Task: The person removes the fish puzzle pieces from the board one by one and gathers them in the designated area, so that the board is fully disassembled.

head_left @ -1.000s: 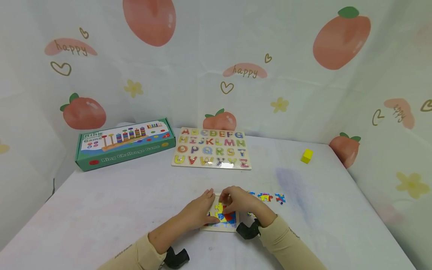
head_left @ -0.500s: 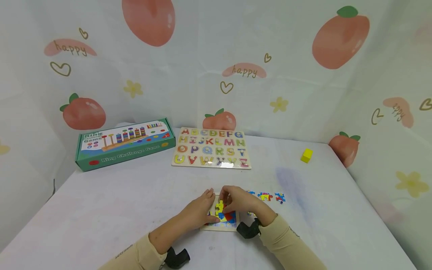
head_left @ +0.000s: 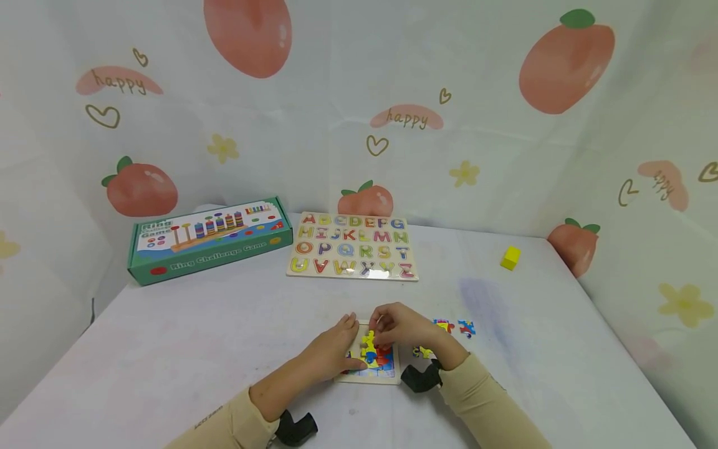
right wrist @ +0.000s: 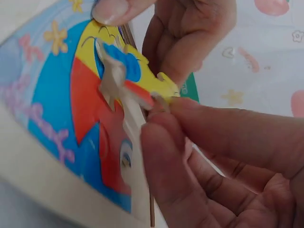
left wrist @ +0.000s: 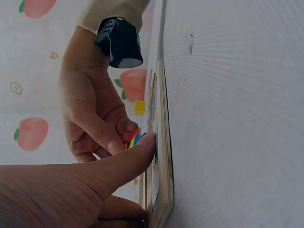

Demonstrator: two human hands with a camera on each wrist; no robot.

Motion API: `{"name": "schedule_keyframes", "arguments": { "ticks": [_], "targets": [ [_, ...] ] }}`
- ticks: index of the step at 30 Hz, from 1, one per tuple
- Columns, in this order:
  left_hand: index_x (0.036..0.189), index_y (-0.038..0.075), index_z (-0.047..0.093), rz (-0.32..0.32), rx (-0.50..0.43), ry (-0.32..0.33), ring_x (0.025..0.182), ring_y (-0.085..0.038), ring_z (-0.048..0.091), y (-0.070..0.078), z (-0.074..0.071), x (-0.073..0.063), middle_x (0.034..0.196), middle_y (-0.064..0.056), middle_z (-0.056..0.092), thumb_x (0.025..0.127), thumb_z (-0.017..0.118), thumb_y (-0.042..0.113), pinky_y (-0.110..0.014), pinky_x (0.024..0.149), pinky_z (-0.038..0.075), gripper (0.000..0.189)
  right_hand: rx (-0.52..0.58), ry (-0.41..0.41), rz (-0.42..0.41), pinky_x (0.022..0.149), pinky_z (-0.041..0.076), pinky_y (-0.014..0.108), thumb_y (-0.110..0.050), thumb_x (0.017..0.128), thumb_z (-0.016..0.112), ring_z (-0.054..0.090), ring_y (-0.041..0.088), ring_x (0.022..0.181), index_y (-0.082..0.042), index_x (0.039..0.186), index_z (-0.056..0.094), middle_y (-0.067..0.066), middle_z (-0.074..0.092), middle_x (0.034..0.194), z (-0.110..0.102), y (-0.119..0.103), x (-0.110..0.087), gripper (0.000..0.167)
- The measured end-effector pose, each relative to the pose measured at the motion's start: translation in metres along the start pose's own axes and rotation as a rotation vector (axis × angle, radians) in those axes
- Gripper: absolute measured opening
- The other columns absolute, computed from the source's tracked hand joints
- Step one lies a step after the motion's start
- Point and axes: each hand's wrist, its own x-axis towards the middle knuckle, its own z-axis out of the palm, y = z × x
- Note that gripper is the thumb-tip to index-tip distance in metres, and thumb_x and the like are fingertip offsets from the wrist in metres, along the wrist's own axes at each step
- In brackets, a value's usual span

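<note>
My left hand (head_left: 328,352) lies over the left side of a small wooden jigsaw board (head_left: 367,381), its thumb (left wrist: 142,147) pressing on the picture near the front. The fingers stretch along the board's left edge. Over the board's right half, my right hand (head_left: 401,325) pinches a jigsaw piece (right wrist: 113,78) between thumb and fingertips. That piece is tilted, with its bare wooden edge turned to the right wrist camera. Red, blue and yellow pieces (right wrist: 88,104) lie fitted in the board's lower part, and bare wood shows beside them.
Loose jigsaw pieces (head_left: 467,328) lie right of the board, some partly behind my right wrist. Farther back are an alphabet board (head_left: 352,246), a green ring game box (head_left: 210,242) and a yellow block (head_left: 510,257). A printed curtain (head_left: 314,112) hangs behind the table.
My right hand has drawn slightly right and away from me, uncovering more of the board and a loose yellow piece beside it. My left hand has stayed in place.
</note>
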Motion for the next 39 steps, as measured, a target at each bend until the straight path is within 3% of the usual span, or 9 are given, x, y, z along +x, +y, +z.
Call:
{"name": "schedule_keyframes", "arguments": {
  "ticks": [7,20,39],
  "targets": [
    [0.137,-0.007,0.039,0.002,0.016,0.004,0.14,-0.032,0.027,0.0,0.001,0.002,0.149,-0.019,0.032,0.078,0.073,0.037,-0.046,0.109,0.033,0.081,0.061,0.019,0.018,0.069,0.058,0.03,-0.008,0.084,0.067,0.061,0.014,0.067,0.001,0.096,0.06,0.005,0.062,0.078,-0.012,0.006,-0.01,0.017],
    [0.137,-0.008,0.04,0.011,0.009,0.027,0.14,-0.032,0.027,0.001,0.002,0.0,0.149,-0.02,0.032,0.078,0.074,0.033,-0.046,0.11,0.032,0.08,0.073,0.088,0.032,0.071,0.058,0.033,-0.01,0.086,0.065,0.061,0.016,0.07,0.003,0.099,0.06,0.007,0.062,0.08,-0.034,0.024,-0.039,0.018],
    [0.137,-0.007,0.039,0.006,-0.007,0.033,0.141,-0.032,0.026,0.003,0.002,-0.002,0.149,-0.02,0.032,0.077,0.075,0.032,-0.046,0.11,0.031,0.08,0.116,0.137,0.034,0.068,0.057,0.029,-0.009,0.086,0.065,0.063,0.015,0.071,0.008,0.102,0.058,0.005,0.061,0.08,-0.054,0.049,-0.079,0.024]
  ]
}}
